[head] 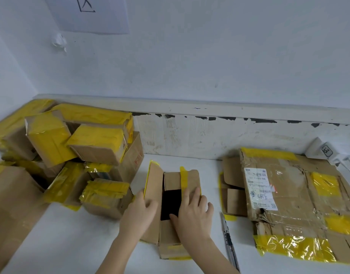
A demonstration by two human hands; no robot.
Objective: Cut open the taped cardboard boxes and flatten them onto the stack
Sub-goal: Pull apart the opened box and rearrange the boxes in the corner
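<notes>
**Both hands on the opened box**

White tabletop (pixel 75 238) runs up to a scuffed white wall, where a sheet of paper (pixel 87 13) with a drawn mark hangs high on the left. Straight in front of me sits a small cardboard box (pixel 170 232), its top open so the dark inside shows. One long flap stands up along its left side, and a strip of yellow tape (pixel 183 179) runs over the far flap on the right.

My left hand (pixel 139 212) rests against the raised left flap, fingers loosely bent around its lower edge; I cannot tell how firmly it grips. My right hand (pixel 191 212) lies flat over the right flap, fingers spread and straight, thumb reaching into the dark opening. The two hands are apart, with the opening between them.

Just right of the box, a utility knife (pixel 230 242) lies on the table, untouched, blade end pointing away from me. Beyond it, on the right, is the stack of flattened cardboard (pixel 300 204), patched with yellow tape and bearing a white shipping label (pixel 261 189). A white charger (pixel 322 150) with cables sits near the wall behind the stack.

On my left, a heap of taped boxes (pixel 71 147) is piled against the wall, most of them wrapped in yellow tape, some tilted against each other.
</notes>
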